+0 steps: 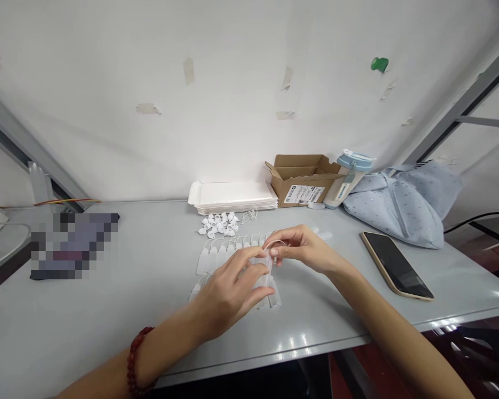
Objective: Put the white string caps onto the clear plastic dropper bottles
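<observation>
My left hand (233, 285), with a red bead bracelet on its wrist, curls its thumb and fingers around a small translucent plastic tube (268, 267). At the tube's top end my right hand (301, 249) pinches the thin white cord (279, 242), which arches up from there. The fingers partly cover the join of cord and tube. Under and behind my hands, similar translucent tubes (213, 259) with white cords lie side by side in two rows. Just beyond them is a heap of small white caps (220, 224), with loose white cord (250, 214) at its right.
At the wall lie stacked white card boxes (233, 194), beside an open cardboard box (305, 185) and a blue-lidded cup (347, 180). A light blue fabric bag (399, 205) and a phone (395, 266) are on the right. A pixelated dark item (79, 244) lies on the left.
</observation>
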Demonstrator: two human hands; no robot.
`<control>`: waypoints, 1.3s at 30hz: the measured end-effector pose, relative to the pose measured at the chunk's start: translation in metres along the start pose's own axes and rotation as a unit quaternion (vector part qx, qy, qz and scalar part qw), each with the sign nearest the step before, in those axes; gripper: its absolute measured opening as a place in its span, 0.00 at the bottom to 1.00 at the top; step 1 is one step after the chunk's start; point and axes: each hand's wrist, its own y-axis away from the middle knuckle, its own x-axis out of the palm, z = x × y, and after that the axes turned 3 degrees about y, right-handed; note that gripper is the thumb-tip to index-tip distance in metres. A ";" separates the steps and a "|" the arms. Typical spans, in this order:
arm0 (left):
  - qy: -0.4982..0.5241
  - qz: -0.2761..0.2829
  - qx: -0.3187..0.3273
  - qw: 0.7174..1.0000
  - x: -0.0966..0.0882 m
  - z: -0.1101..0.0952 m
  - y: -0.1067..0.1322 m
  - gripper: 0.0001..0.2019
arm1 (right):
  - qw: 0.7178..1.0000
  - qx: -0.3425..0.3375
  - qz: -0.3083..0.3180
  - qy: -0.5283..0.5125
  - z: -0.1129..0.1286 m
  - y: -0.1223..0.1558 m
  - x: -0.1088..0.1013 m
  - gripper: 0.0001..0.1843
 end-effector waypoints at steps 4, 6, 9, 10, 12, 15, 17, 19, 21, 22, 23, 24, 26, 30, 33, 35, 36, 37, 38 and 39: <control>-0.034 -0.022 0.012 0.999 0.001 0.002 0.000 0.10 | 0.999 0.016 -0.028 -0.021 -0.003 -0.001 -0.001 0.08; -0.051 -0.027 0.019 0.998 0.002 0.003 -0.001 0.09 | 0.998 0.020 -0.045 -0.038 -0.006 -0.002 0.000 0.08; -0.068 -0.039 0.032 0.996 0.003 0.006 -0.004 0.11 | 0.996 0.018 -0.069 -0.062 -0.011 -0.004 0.002 0.08; -0.070 -0.042 0.037 0.996 0.003 0.007 -0.005 0.13 | 0.995 0.016 -0.074 -0.071 -0.013 -0.005 0.003 0.08; -0.072 -0.040 0.039 0.996 0.004 0.008 -0.006 0.17 | 0.993 0.015 -0.075 -0.086 -0.016 -0.006 0.004 0.07; -0.081 -0.026 0.024 0.996 0.003 0.007 -0.006 0.23 | 0.994 0.022 -0.054 -0.091 -0.018 -0.007 0.006 0.06; -0.083 -0.021 0.012 0.996 0.003 0.008 -0.006 0.25 | 0.995 0.020 -0.045 -0.081 -0.018 -0.007 0.006 0.05; -0.078 -0.020 0.008 0.997 0.004 0.008 -0.005 0.25 | 0.996 0.017 -0.045 -0.069 -0.016 -0.007 0.005 0.05; -0.070 -0.024 0.008 0.997 0.005 0.009 -0.005 0.25 | 0.997 0.020 -0.044 -0.061 -0.015 -0.006 0.005 0.06; -0.068 -0.029 0.009 0.997 0.005 0.010 -0.004 0.24 | 0.997 0.024 -0.044 -0.060 -0.014 -0.006 0.004 0.06; -0.067 -0.035 0.011 0.997 0.006 0.010 -0.004 0.24 | 0.997 0.029 -0.044 -0.061 -0.013 -0.006 0.004 0.06; -0.067 -0.040 0.011 0.997 0.006 0.010 -0.004 0.23 | 0.997 0.033 -0.043 -0.062 -0.013 -0.006 0.004 0.07; -0.066 -0.045 0.010 0.997 0.007 0.009 -0.004 0.22 | 0.996 0.046 -0.041 -0.063 -0.011 -0.006 0.004 0.08; -0.066 -0.015 -0.011 0.998 0.006 0.006 -0.006 0.21 | 0.994 0.080 -0.034 -0.063 -0.010 -0.006 0.002 0.10; -0.067 0.015 0.000 0.998 0.006 0.006 -0.009 0.21 | 0.994 0.099 -0.028 -0.036 -0.009 -0.006 -0.003 0.10; -0.068 0.023 0.021 0.997 0.007 0.008 -0.011 0.20 | 0.994 0.104 -0.021 -0.014 -0.009 -0.005 -0.008 0.10; -0.066 0.025 0.029 0.997 0.007 0.009 -0.013 0.20 | 0.994 0.106 -0.015 -0.005 -0.008 -0.004 -0.010 0.10; -0.062 0.028 0.032 0.997 0.008 0.009 -0.014 0.20 | 0.994 0.108 -0.007 0.004 -0.008 -0.003 -0.014 0.10; -0.054 0.030 0.030 0.998 0.009 0.009 -0.016 0.21 | 0.994 0.108 0.001 0.013 -0.007 -0.002 -0.017 0.10; -0.041 0.033 0.023 0.998 0.009 0.009 -0.018 0.21 | 0.994 0.109 0.010 0.022 -0.006 -0.001 -0.020 0.09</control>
